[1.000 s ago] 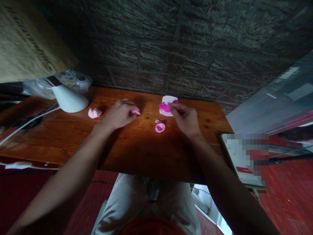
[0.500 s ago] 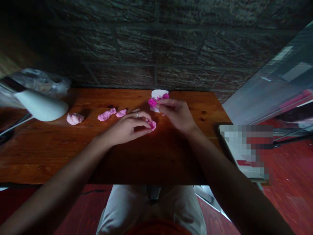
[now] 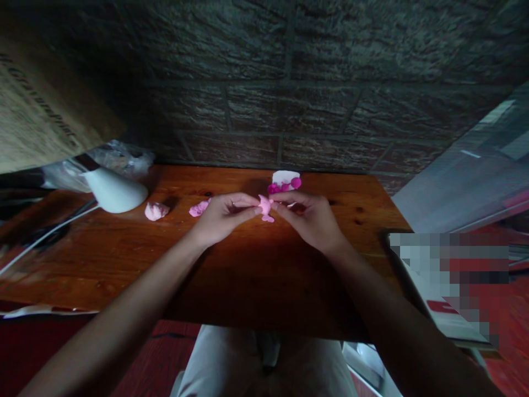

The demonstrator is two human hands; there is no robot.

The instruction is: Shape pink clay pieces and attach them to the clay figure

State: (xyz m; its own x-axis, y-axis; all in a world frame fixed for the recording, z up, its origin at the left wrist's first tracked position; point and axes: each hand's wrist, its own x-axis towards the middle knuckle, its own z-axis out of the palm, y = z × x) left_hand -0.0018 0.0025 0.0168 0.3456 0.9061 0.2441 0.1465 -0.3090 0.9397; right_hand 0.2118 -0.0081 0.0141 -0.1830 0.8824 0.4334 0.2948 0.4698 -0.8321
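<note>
Both hands meet above the wooden table, pinching one small light-pink piece of modelling clay (image 3: 265, 205) between them. My left hand (image 3: 221, 216) has its thumb and forefinger closed on the clay's left side. From the right, my right hand (image 3: 312, 218) grips a small bit of it with the fingertips. A smaller pink bit (image 3: 268, 219) shows just below, and I cannot tell whether it is joined on. Behind my right hand lies a white sheet (image 3: 286, 176) bearing several magenta clay pieces (image 3: 296, 183), partly covered by the fingers.
Left of my hands lie a crumpled pink clay lump (image 3: 199, 208) and a bigger pale lump (image 3: 156, 210). A white rounded object (image 3: 119, 193) with a cable and a plastic bag (image 3: 130, 160) sit farther left. A brick wall (image 3: 248, 110) backs the table (image 3: 248, 275).
My right hand has left the magenta piece at the white sheet and come to the light-pink clay in my left hand. The view has shifted, showing a brown printed surface at upper left.
</note>
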